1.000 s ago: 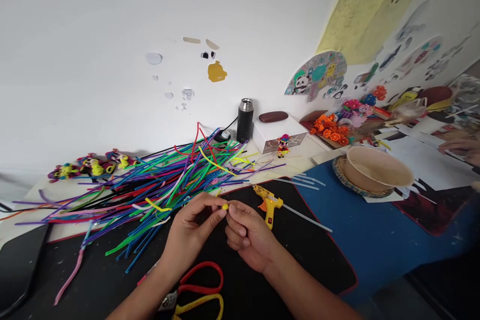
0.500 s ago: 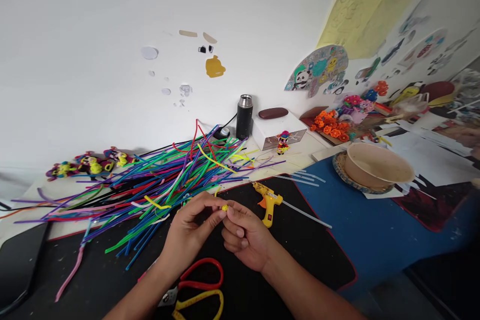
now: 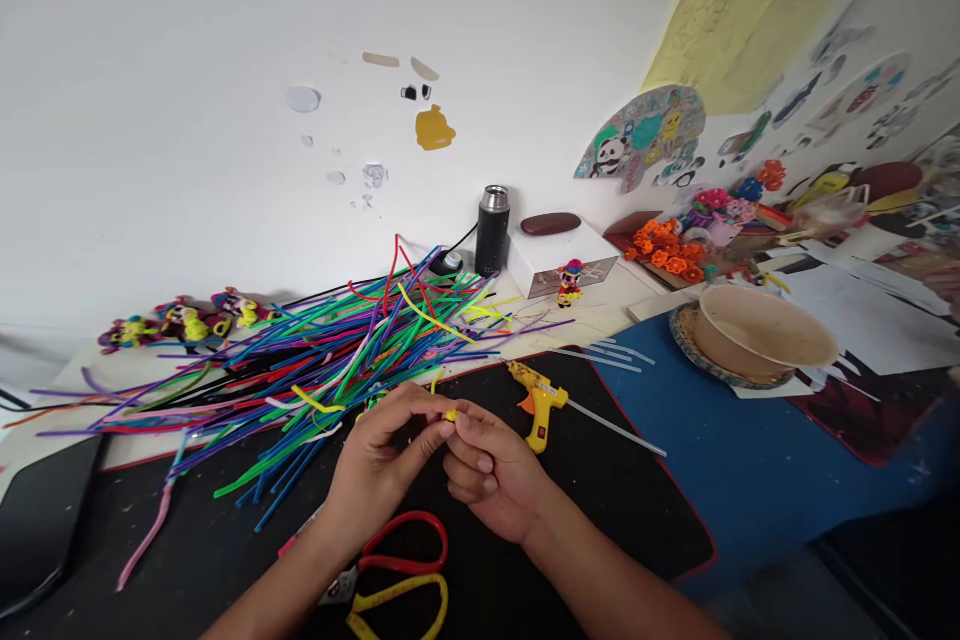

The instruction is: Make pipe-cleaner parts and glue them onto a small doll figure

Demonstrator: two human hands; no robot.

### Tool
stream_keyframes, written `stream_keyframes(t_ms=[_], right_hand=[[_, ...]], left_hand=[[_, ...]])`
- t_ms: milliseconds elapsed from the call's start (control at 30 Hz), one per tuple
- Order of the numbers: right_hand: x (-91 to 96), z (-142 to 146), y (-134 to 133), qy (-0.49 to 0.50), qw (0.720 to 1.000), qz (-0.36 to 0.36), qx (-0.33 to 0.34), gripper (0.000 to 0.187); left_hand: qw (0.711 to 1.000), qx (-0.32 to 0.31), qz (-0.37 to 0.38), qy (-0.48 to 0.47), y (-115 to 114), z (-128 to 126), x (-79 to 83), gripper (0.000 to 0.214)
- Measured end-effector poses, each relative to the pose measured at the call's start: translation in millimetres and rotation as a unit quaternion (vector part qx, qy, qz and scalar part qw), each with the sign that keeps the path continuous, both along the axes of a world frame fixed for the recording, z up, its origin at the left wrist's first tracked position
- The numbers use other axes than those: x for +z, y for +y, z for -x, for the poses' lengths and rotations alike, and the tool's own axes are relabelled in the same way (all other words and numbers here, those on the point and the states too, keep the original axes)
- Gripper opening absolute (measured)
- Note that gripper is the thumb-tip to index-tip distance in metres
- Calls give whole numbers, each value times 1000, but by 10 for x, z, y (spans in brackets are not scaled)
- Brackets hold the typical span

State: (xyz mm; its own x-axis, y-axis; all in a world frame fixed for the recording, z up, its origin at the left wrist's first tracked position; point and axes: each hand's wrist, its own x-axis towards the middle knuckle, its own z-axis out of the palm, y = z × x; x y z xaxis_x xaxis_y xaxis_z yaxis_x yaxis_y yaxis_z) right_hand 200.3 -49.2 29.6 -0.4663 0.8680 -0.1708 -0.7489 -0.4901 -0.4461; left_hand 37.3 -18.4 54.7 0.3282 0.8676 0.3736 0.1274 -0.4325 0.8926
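Between the fingertips of my two hands is a small yellow coiled piece (image 3: 450,415), probably pipe cleaner, mostly covered by the fingers. My left hand (image 3: 386,445) pinches it from the left with thumb and forefinger. From the other side my right hand (image 3: 491,470) grips it the same way, its other fingers curled in. Right of the hands lies a yellow hot glue gun (image 3: 538,402) with a clear glue stick out of its back. Under my left forearm are scissors (image 3: 405,542) with red and yellow handles, their blades partly hidden.
Many coloured pipe cleaners (image 3: 352,350) spread across the table's left and middle. Several small figures (image 3: 191,320) lie beyond them; another figure (image 3: 570,282) stands by a white box (image 3: 562,255). A black flask (image 3: 492,232) and a beige bowl (image 3: 765,335) stand farther back.
The camera view has shifted slightly, so the background sits a little farther right. Both hands keep their pinch on the yellow piece, almost unmoved.
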Motion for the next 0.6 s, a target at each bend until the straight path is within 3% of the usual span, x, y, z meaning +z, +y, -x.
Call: stream_keyframes(t_ms=[300, 600], right_hand=[[-31, 5, 4, -6, 1000, 12, -1, 33], [-57, 13, -4, -6, 1000, 16, 2, 36]], left_hand=[[1000, 0, 14, 8, 8, 27, -23, 11], [996, -10, -63, 62, 31, 70, -14, 14]])
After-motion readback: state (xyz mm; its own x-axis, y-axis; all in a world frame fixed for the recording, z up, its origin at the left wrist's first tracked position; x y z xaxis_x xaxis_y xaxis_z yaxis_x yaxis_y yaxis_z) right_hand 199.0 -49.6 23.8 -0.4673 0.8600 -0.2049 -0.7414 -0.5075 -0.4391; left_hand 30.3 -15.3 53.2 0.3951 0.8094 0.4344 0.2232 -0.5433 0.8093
